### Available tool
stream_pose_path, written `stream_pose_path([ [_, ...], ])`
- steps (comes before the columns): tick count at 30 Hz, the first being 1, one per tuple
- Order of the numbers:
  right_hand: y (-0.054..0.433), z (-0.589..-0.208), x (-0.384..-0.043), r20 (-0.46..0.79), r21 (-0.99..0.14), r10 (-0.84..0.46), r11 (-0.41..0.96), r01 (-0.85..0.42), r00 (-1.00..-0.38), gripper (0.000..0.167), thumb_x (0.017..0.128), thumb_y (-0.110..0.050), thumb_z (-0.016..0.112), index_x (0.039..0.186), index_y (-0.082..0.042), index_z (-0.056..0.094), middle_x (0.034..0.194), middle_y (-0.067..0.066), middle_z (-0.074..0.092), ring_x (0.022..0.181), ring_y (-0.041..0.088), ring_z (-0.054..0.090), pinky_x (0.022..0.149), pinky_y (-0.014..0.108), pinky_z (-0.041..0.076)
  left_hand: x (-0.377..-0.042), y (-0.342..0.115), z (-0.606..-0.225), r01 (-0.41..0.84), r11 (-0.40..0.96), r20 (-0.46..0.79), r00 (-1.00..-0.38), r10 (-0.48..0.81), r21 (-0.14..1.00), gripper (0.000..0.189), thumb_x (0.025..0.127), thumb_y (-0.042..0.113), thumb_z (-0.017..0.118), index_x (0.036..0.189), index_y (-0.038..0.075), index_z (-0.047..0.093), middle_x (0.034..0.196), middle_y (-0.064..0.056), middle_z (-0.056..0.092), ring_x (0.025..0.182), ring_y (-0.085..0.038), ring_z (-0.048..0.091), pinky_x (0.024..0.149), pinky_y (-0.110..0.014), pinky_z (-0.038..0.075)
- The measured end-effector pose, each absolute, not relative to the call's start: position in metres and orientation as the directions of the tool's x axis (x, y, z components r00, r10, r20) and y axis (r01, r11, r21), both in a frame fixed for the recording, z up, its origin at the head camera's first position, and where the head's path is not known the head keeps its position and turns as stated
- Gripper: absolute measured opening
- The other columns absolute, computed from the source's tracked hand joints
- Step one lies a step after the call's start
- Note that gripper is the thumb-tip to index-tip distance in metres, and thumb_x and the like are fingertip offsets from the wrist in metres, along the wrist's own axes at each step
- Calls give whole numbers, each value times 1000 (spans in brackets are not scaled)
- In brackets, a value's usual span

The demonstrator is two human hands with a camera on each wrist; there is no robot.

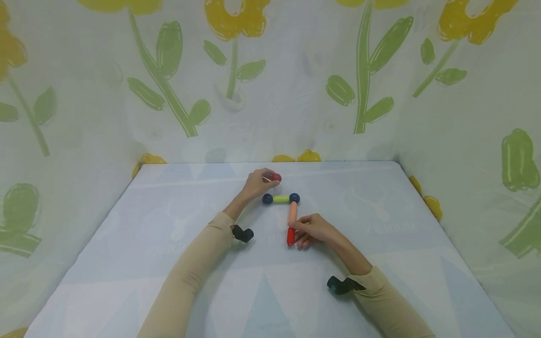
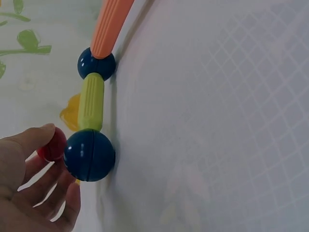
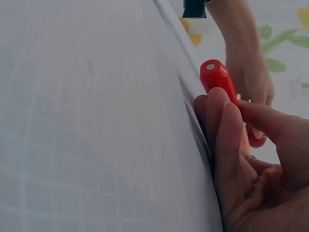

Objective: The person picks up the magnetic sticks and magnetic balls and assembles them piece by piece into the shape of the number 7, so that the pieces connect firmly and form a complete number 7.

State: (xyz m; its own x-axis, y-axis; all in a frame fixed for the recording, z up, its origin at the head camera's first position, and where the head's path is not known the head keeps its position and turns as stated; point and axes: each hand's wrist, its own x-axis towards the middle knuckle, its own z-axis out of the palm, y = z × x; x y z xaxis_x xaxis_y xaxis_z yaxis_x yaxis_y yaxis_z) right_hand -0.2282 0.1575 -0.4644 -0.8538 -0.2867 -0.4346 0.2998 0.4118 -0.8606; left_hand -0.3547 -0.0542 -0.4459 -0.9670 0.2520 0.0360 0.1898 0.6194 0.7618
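Note:
My left hand point(image 1: 257, 183) pinches a small red ball point(image 1: 276, 177) between thumb and fingertips, just beyond two dark blue balls. A yellow-green rod point(image 1: 281, 199) joins the left blue ball point(image 1: 267, 199) to the right blue ball point(image 1: 294, 198). From the right ball an orange rod point(image 1: 293, 211) runs toward me. At its near end my right hand point(image 1: 316, 230) pinches a red rod point(image 1: 290, 236), in line with the orange one. In the right wrist view the red rod's free end point(image 3: 210, 67) shows a round metal spot; fingers hide the joint between the rods.
The pieces sit around the middle of a table covered with a pale patterned cloth point(image 1: 203, 300). Flower-printed curtains point(image 1: 270, 117) enclose the back and sides. Each wrist wears a small black camera, one on the left sleeve point(image 1: 243, 234) and one on the right point(image 1: 339, 285).

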Motion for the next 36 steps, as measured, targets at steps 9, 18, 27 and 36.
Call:
stream_pose_path([
  [9,159,-464,-228,-429,-865,-292,405,295,-855,43,92,-40,66,112,-2,66,79,7,72,59,11,68,57,22,55,-341,-52,-434,265,594,79,-944,321,759,37,91,28,70,123,11,63,115,-7,68,106,-23,63,92,-36,54],
  [18,159,-464,-228,-430,-860,-281,417,295,-858,45,91,-42,67,112,-2,66,79,7,72,59,13,68,58,23,56,-328,-55,-428,325,602,106,-923,370,730,37,89,26,73,121,11,64,113,-7,69,104,-22,64,87,-34,56],
  [27,160,-465,-228,-424,-862,-292,420,284,-857,45,92,-42,66,114,-3,66,80,8,72,60,13,68,58,22,55,-311,-59,-423,382,587,125,-894,430,714,37,89,27,73,121,12,65,114,-5,69,103,-21,64,83,-30,57],
  [36,159,-466,-228,-415,-864,-295,424,271,-861,45,91,-42,67,112,-3,66,79,7,73,60,13,69,59,22,56,-294,-65,-424,406,564,121,-873,473,719,38,88,26,75,122,12,65,114,-4,70,99,-18,64,85,-30,56],
])
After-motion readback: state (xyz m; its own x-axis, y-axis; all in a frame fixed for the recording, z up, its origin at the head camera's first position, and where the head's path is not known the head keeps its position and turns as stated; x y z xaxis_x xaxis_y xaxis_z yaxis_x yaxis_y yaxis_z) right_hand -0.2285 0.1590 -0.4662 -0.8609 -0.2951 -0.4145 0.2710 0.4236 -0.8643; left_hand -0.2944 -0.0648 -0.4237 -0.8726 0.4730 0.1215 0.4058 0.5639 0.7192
